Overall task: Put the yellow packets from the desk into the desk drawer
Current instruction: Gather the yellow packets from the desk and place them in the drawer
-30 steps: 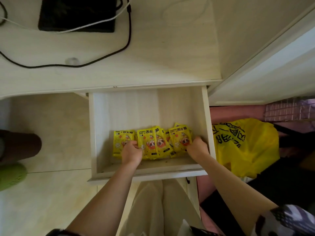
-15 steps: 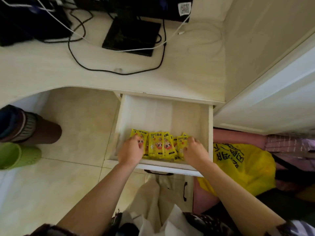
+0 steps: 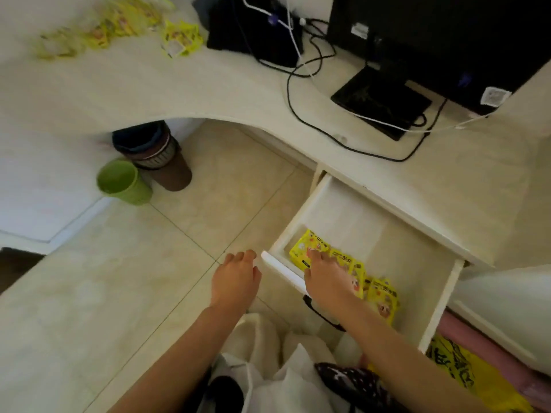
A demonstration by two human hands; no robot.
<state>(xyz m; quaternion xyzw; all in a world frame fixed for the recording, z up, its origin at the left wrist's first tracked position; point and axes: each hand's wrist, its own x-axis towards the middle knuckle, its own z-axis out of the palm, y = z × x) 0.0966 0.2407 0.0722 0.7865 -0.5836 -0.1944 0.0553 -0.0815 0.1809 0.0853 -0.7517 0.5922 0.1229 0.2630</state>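
Your right hand [image 3: 326,278] reaches over the near front edge of the open drawer [image 3: 441,305], fingers spread and laid flat on the row of yellow packets [image 3: 310,248] inside; it curls around nothing. That row lies along the near side of the drawer floor, from the left corner toward the right, with several packets overlapping and partly hidden under your hand and forearm. Your left hand [image 3: 235,278] hangs outside the drawer, just left of its near left corner, over the tiled floor [image 3: 119,293]; its fingers are loosely extended, its grip slack and holding nothing.

More yellow packets [image 3: 179,38] lie on the bench [image 3: 149,84] at the far left, blurred, well apart from the drawer. A monitor [image 3: 447,40] stands at the far right of the bench with black and white cables [image 3: 301,93] trailing in front of it. Under the bench, a brown bin [image 3: 161,159] and a green bin [image 3: 122,183] sit side by side on the floor. A yellow plastic bag [image 3: 477,383] lies near right, below the drawer.
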